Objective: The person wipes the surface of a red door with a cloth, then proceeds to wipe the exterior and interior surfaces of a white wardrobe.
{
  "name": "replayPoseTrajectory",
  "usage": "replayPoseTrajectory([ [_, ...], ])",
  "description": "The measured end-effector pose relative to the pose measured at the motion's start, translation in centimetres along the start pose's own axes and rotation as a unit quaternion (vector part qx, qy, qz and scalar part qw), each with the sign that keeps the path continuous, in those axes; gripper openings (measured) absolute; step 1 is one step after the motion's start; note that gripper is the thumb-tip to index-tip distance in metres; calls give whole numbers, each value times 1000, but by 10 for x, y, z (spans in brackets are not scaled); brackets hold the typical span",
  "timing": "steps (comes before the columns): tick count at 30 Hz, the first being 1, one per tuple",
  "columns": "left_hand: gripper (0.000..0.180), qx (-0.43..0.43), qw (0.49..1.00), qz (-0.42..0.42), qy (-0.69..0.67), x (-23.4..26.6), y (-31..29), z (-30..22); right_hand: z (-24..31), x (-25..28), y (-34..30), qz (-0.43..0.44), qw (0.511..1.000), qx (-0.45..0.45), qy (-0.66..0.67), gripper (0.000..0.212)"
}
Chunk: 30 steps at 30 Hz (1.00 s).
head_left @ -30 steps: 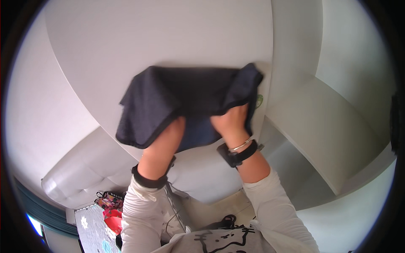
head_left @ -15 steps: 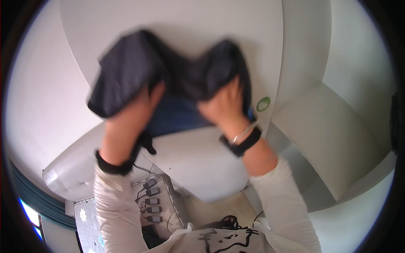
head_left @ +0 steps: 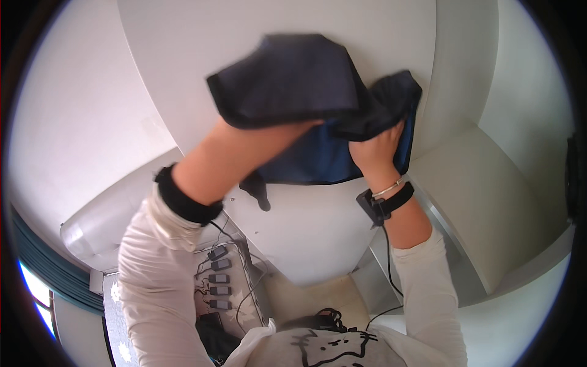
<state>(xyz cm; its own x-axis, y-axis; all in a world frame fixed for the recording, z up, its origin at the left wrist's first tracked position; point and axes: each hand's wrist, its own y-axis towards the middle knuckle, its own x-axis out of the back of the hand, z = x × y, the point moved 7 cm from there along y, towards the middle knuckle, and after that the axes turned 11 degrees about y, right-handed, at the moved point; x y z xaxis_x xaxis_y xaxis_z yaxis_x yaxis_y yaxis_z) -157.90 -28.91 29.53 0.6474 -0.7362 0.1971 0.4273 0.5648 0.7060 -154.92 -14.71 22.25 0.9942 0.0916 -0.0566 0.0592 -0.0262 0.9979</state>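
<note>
A dark grey cloth point(head_left: 293, 79) with black-bound edges and a blue side point(head_left: 321, 156) lies partly folded over on a pale table. Reaching under its raised left part, my left hand point(head_left: 299, 127) is almost wholly covered; its fingers are hidden. My right hand point(head_left: 376, 150) grips the folded right part, its fingertips tucked beneath the dark fold and the blue side below them. Beside the cloth's near left edge hangs a small rounded black piece point(head_left: 257, 191); whether it belongs to the cloth I cannot tell. Black bands circle both wrists, the right one carrying a small device point(head_left: 372, 208).
The pale table point(head_left: 287, 232) drops off toward me. Several small black adapters point(head_left: 219, 278) with cables lie on a patterned surface at lower left. A cable point(head_left: 391, 263) runs from my right wrist. A grey ledge point(head_left: 483, 202) stands at the right, a rounded silvery form point(head_left: 104, 229) at the left.
Both hands and the cloth have shifted right. My left hand has gone deeper under the cloth, its arm now slanting right, and the left part has spread flatter. More of the blue side shows.
</note>
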Motion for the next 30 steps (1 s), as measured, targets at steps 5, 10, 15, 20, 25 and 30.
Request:
replayPoseTrajectory([
  [5, 53, -183, 902, 115, 373, 21, 34, 109, 13, -20, 116, 58, 998, 26, 9, 39],
  [10, 53, 170, 954, 99, 227, 46, 108, 97, -37, 8, 188, -31, 994, -98, 49, 51],
  [15, 49, -17, 988, 83, 131, -2, 85, 61, -84, 4, 133, -52, 998, 15, -35, 34],
  [20, 51, 131, 954, 257, 89, 22, 80, 97, -59, 9, 138, -111, 992, 44, -45, 34],
  [25, 53, 210, 953, 110, 189, 58, 85, 113, -32, -1, 199, -28, 999, 13, -12, 50],
  [30, 49, 109, 959, 80, 248, 41, 59, 109, -39, -1, 171, -23, 998, 51, -43, 41],
])
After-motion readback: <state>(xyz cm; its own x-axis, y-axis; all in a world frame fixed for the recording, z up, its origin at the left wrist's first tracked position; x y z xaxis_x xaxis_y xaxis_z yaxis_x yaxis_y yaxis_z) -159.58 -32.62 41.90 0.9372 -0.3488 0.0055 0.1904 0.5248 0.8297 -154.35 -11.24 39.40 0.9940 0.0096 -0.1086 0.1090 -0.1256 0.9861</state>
